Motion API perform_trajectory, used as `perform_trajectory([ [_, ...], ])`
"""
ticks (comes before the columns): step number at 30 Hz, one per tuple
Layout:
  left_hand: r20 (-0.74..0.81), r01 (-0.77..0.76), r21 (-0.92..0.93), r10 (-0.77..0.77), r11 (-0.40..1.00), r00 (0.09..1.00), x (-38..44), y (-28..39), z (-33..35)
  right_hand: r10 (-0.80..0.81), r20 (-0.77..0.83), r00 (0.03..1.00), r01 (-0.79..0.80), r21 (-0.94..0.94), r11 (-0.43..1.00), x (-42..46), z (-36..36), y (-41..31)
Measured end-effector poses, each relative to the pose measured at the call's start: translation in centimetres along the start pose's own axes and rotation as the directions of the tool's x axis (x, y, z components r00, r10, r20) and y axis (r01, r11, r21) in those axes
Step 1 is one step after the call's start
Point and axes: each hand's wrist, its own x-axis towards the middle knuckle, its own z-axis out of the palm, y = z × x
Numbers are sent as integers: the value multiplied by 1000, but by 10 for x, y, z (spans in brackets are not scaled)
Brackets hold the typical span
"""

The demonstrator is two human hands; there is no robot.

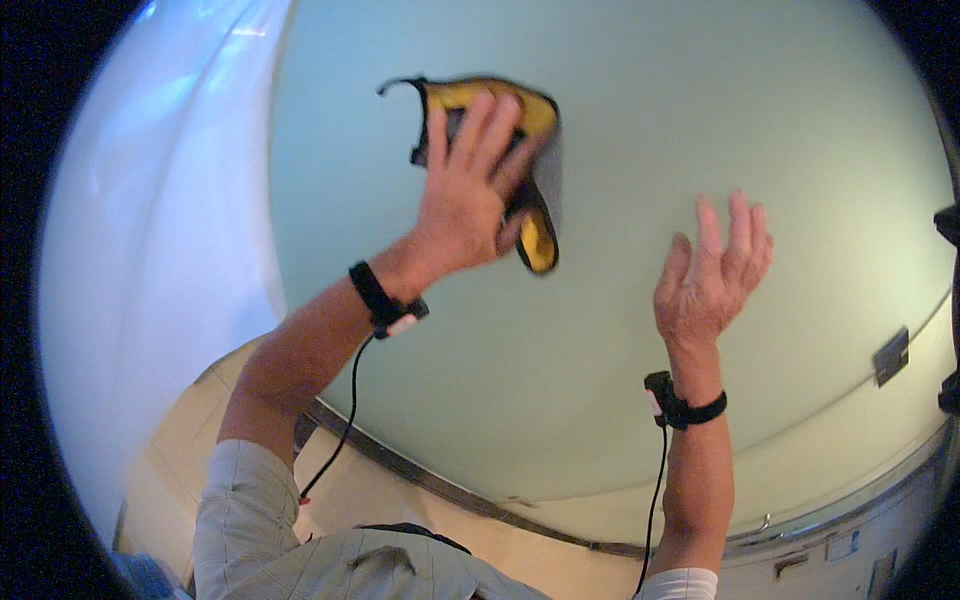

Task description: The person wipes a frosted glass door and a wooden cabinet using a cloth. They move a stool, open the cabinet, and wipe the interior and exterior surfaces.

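Note:
A yellow cloth (538, 112) with black edging and a dark grey side lies folded against a large pale-green frosted panel (600, 360). It looks slightly blurred, and a short black strap sticks out at its upper left. My left hand (465, 195) is spread over the cloth and presses it to the panel, fingers pointing up. One rounded yellow flap hangs below my thumb. To the right, my right hand (712, 277) is raised with its fingers apart and holds nothing. Whether its fingertips touch the panel, I cannot tell.
Black wrist straps (379, 300) with small devices and cables are on both forearms. A dark square fitting (892, 357) sits at the panel's right edge. A dark rail (450, 487) runs along its bottom above beige floor tiles (360, 469). Whitish sheeting (165, 187) borders the left.

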Motion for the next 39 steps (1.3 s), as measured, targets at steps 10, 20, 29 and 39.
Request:
perform_trajectory([
  [10,52,-285,-145,295,947,954,-14,142,47,18,-69,997,0,254,967,-9,-17,11],
  [20,-15,-344,-120,345,931,939,-24,184,45,43,-156,987,-8,214,977,-44,-51,21],
  [29,18,-376,-134,381,917,924,-43,140,8,144,-46,989,-140,73,987,-35,-52,-42],
  [39,34,-453,-316,487,834,873,-11,13,-122,241,40,970,-242,11,970,67,-86,-154],
])
